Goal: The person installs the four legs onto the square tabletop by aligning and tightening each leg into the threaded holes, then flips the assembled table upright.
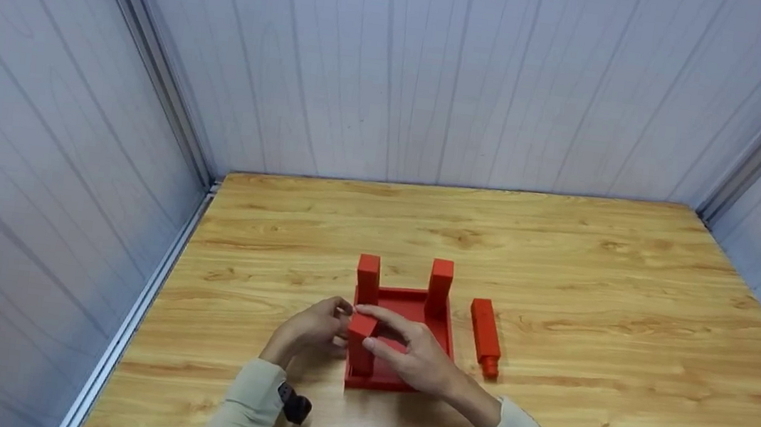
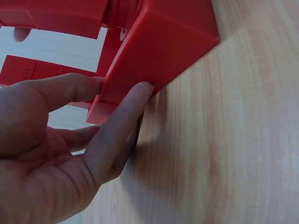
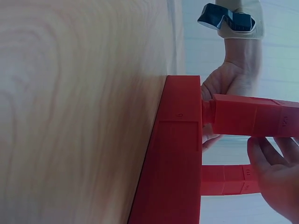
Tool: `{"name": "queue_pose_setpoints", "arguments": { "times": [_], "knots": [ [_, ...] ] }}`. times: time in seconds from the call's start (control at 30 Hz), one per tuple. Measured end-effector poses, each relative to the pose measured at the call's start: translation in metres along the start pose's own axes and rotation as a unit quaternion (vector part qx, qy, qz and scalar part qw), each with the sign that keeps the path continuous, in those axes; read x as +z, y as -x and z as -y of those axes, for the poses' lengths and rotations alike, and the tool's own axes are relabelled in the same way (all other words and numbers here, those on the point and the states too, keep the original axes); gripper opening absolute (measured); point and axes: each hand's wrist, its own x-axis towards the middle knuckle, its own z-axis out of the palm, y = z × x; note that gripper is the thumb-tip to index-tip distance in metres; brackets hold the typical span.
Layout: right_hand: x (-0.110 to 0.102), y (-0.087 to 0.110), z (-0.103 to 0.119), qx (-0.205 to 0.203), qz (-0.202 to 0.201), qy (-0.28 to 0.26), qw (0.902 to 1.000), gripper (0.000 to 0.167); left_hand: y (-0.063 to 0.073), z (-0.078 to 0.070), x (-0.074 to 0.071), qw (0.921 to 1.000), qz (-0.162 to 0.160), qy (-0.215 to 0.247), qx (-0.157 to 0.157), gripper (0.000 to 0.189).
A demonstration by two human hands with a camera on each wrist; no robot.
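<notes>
A red rectangular base [image 1: 396, 387] with a raised rim lies on the wooden table. My left hand [image 1: 314, 328] pinches its left wall between thumb and fingers, as the left wrist view shows. Above the near-left corner, my right hand [image 1: 421, 358] holds a red square leg [image 1: 361, 358] near its top, fingers and thumb on its sides. In the right wrist view a narrower neck joins that leg [image 3: 252, 116] to the base. Two more red legs stand upright at the far corners, a left one [image 1: 368, 280] and a right one [image 1: 440, 285].
To the right of the base lies a loose red leg [image 1: 485, 333], its narrow round end toward me. White panel walls [image 1: 426, 68] enclose the wooden table [image 1: 614, 304] at the back and both sides. Small dark devices are strapped to both wrists.
</notes>
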Motion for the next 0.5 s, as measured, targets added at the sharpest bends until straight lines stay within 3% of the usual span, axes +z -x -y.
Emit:
{"name": "queue_pose_setpoints", "arguments": {
  "times": [0.27, 0.5],
  "knots": [
    [-0.001, -0.005, -0.019, 0.002, 0.001, -0.036, 0.9993, 0.044, -0.001, 0.0, 0.0, 1.0, -0.001, -0.005, -0.002, 0.035],
    [-0.002, -0.005, 0.004, 0.032, -0.016, -0.054, 0.9979, 0.041, 0.0, -0.001, 0.0, 1.0, 0.003, 0.002, -0.004, 0.035]
  ]
}}
